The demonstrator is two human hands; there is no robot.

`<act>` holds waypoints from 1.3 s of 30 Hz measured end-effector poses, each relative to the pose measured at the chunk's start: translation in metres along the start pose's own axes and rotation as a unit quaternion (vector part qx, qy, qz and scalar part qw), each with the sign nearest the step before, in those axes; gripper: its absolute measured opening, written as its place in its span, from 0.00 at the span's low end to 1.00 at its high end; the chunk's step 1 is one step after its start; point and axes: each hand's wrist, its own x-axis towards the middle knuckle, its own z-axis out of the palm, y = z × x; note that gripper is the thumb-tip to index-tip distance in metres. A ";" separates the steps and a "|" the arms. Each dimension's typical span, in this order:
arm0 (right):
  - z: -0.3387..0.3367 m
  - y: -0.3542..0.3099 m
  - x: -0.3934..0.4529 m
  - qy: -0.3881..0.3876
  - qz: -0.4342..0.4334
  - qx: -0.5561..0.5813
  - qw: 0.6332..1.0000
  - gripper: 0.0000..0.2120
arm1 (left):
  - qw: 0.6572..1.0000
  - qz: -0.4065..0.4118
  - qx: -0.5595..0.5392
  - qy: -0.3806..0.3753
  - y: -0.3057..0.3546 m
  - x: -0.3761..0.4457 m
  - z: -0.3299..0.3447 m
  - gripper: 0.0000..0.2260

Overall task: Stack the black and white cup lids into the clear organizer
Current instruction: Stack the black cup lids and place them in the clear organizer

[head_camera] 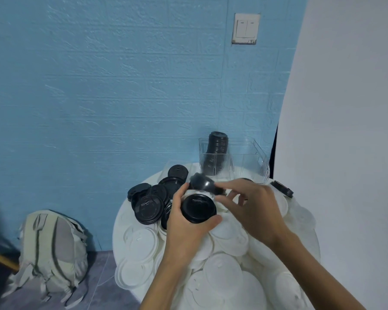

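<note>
**While gathering black lids by hand above a heaped table**

While seen from the head camera, looking down: left hand [188, 222] curled round a short stack of black lids [198, 208], thumb on the near rim and fingers behind, probably to keep the stack square. Right hand [253, 205] just beside it, fingertips pinching one more black lid [202, 183], blurred and tilted over the stack, seemingly on its way to being seated on top. Behind both hands, at the table's far edge, clear organizer [249, 163] standing against the blue wall [99, 86], already holding a tall column of black lids [217, 144] in its left part. Loose black lids [148, 208] lying to the left, white lids [222, 271] piled across the round white table [119, 222]. Grey backpack [52, 247] on the floor, light switch [245, 29] high on the wall.
</note>
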 end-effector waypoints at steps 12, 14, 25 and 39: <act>0.008 0.016 -0.021 -0.098 -0.117 0.006 0.988 0.12 | 0.999 -0.002 -0.025 -0.024 0.008 -0.002 -0.003 0.36; 0.007 0.016 -0.020 -0.122 -0.102 0.036 0.987 0.13 | 0.999 -0.005 -0.020 -0.027 0.009 -0.002 -0.005 0.35; 0.006 0.031 -0.003 -0.134 0.019 0.137 0.981 0.07 | 1.000 0.007 0.009 -0.007 0.013 -0.001 -0.004 0.30; 0.036 0.143 0.044 -0.178 0.197 -0.212 0.941 0.12 | 0.999 0.015 0.042 0.000 0.001 0.006 -0.006 0.31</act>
